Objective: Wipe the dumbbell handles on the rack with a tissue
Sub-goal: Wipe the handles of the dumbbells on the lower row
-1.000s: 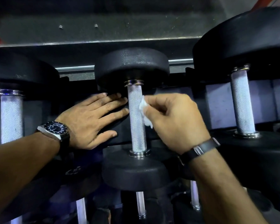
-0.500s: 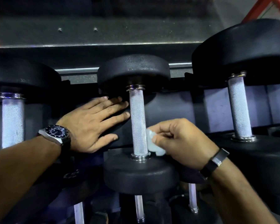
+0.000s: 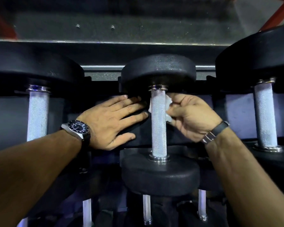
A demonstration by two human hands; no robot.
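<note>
Knurled dumbbell handle point(image 3: 158, 122) runs 12–6 o'clock. Right hand point(image 3: 192, 117) pinches tissue point(image 3: 168, 104) against its 3 o'clock side near top; left hand point(image 3: 111, 122) flat, fingers straight, at 9 o'clock.

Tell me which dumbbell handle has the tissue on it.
The middle handle: the right hand presses the tissue against it; the side handles are untouched.

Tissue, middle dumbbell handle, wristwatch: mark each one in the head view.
tissue point(image 3: 168, 104), head view: crumpled white wad beside the handle, pinched by the right hand.
middle dumbbell handle point(image 3: 158, 126), head view: knurled shaft, midway down.
wristwatch point(image 3: 77, 127), head view: dark dial.
</note>
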